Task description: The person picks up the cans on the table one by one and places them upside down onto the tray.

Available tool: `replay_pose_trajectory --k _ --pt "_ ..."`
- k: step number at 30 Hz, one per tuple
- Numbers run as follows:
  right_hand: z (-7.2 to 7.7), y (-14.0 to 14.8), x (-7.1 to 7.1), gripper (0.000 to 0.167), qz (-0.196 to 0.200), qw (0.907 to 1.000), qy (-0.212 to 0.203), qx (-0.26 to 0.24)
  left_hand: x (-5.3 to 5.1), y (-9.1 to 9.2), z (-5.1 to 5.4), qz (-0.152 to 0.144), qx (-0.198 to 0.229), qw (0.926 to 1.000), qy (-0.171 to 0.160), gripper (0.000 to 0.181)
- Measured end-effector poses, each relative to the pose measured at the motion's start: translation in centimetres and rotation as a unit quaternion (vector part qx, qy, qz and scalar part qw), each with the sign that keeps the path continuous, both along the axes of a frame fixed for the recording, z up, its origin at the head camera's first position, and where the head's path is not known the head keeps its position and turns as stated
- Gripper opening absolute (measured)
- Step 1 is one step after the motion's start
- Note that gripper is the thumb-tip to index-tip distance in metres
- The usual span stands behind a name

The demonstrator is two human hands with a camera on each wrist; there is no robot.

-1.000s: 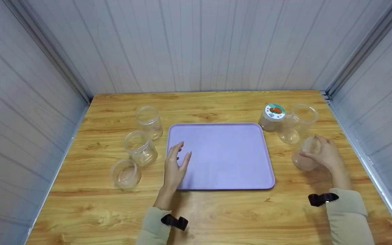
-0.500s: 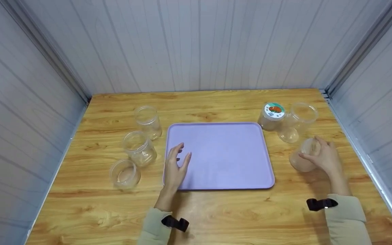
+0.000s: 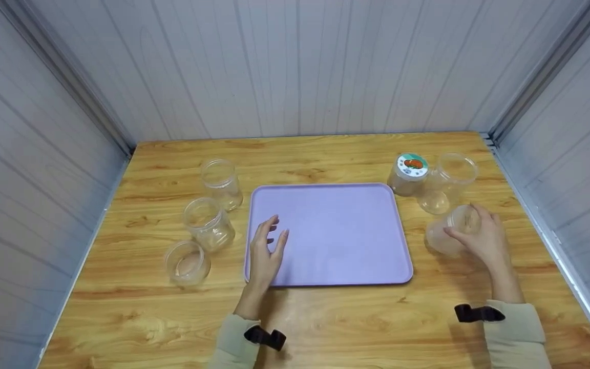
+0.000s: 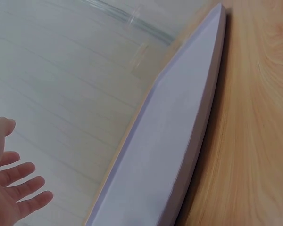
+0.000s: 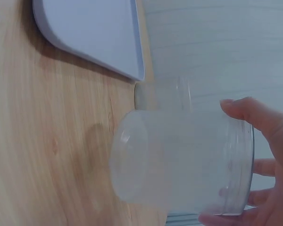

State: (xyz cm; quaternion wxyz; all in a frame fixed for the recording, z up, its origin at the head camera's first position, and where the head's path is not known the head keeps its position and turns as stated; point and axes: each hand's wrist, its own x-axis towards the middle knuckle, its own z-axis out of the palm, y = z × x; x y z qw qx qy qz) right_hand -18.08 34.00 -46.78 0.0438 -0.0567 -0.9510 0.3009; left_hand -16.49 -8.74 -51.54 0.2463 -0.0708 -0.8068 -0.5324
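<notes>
At the head frame's right, the right hand [image 3: 487, 238] is gripping a jar [image 3: 442, 239]; the right wrist view is showing it side-on. The left hand [image 3: 266, 256] is hovering relaxed at the tray [image 3: 341, 236]. Only the head view is showing an orange-printed lid [image 3: 412, 165], upper right, its small marks unreadable.

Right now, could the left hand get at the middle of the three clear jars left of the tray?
Probably yes. The left hand holds nothing, and only the purple tray's rim and some tabletop seem to lie between it and the middle jar.
</notes>
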Motion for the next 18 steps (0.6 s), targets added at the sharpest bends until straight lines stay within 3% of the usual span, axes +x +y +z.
replay_pose_trajectory --k 11,18 --pt "0.0 -1.9 0.5 0.091 -0.035 0.997 0.024 -0.065 0.3 0.3 0.2 -0.005 0.005 0.9999 0.015 0.035" --pt "-0.5 -2.8 0.8 0.085 -0.045 0.9903 0.035 -0.127 0.3 0.7 0.2 -0.014 0.009 0.9998 0.006 0.038"
